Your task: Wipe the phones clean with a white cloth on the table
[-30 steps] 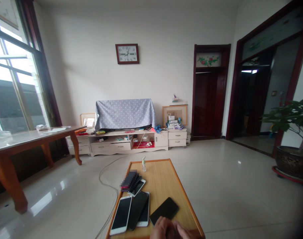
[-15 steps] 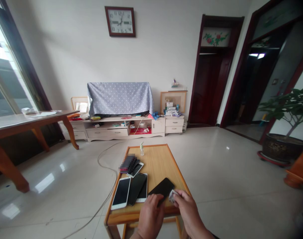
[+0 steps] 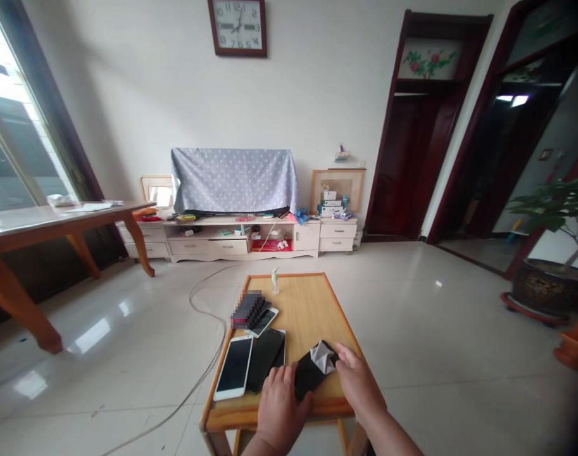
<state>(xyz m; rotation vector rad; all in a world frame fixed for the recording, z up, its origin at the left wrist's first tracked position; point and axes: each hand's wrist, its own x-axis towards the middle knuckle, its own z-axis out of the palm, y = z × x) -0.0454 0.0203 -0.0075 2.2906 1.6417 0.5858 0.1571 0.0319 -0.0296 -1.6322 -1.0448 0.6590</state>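
A black phone [image 3: 308, 378] lies on a small wooden table [image 3: 307, 307] near its front edge. My left hand [image 3: 280, 402] rests on the phone's near end, fingers laid over it and holding it down. My right hand [image 3: 358, 380] pinches a small grey cloth [image 3: 323, 356] and presses it on the phone's far end. To the left lie a white phone [image 3: 233, 375] and a dark phone [image 3: 264, 367], side by side.
More phones are stacked at the table's left [image 3: 253, 310], and a small spray bottle [image 3: 275, 279] stands at its far edge. A cable [image 3: 207, 310] trails across the tiled floor. A long wooden table [image 3: 56, 218] is at left, a potted plant [image 3: 549, 253] at right.
The view has tilted down, bringing both hands into sight. The grey cloth has moved from beside the black phone onto its far end, and my left hand has settled on the near end.
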